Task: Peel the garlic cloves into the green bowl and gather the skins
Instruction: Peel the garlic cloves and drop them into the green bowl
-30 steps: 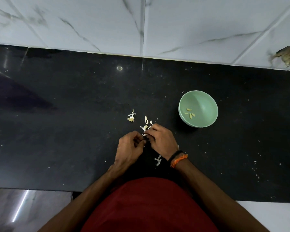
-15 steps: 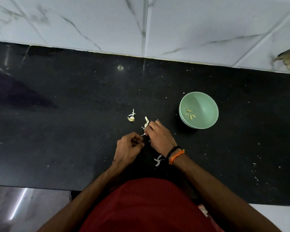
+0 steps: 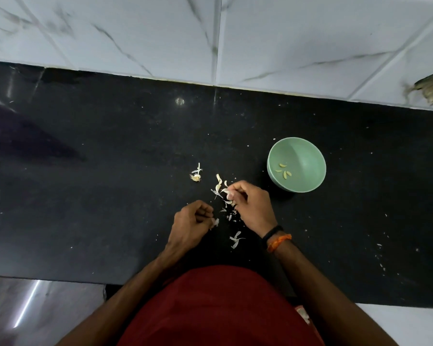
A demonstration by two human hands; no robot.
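Note:
The green bowl (image 3: pixel 308 168) stands on the black counter at the right and holds several peeled garlic cloves (image 3: pixel 284 170). My left hand (image 3: pixel 190 224) is curled and pinches a small white piece of garlic skin (image 3: pixel 215 222) at its fingertips. My right hand (image 3: pixel 251 208), left of the bowl, has its fingers bent over a scatter of skins and pinches a pale piece (image 3: pixel 228 191); whether that is a clove or skin I cannot tell. Loose garlic skins (image 3: pixel 218 187) lie just beyond the hands, and another skin (image 3: pixel 235 239) lies near my right wrist.
A garlic root stub (image 3: pixel 196 176) lies left of the skins. The black counter (image 3: pixel 85 196) runs to a white tiled wall (image 3: pixel 210 33) behind. Small white crumbs (image 3: pixel 380 255) dot the counter at the right. A brownish mark (image 3: pixel 429 87) shows on the tile at far right.
My hands have come apart: the left drew back towards me with a bit of skin, the right stayed over the skins. More loose skins now show between them.

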